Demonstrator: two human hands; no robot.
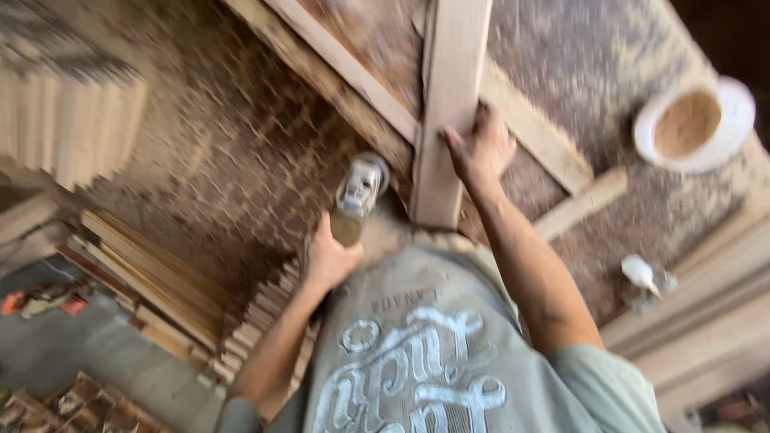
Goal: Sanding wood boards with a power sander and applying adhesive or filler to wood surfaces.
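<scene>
- Grinder low beside the plank, left hand clenched on its handle, disc end aimed at the wood.
- Right hand clamps the plank's edge, steadying it.
- Bowl sits well clear.

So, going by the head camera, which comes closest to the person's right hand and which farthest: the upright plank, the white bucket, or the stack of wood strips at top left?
1. The upright plank: the right hand grips its edge, touching.
2. The white bucket: off to the hand's right, filled with sawdust.
3. The stack of wood strips: far across at the picture's upper left, beyond the left hand holding the power tool.
</scene>
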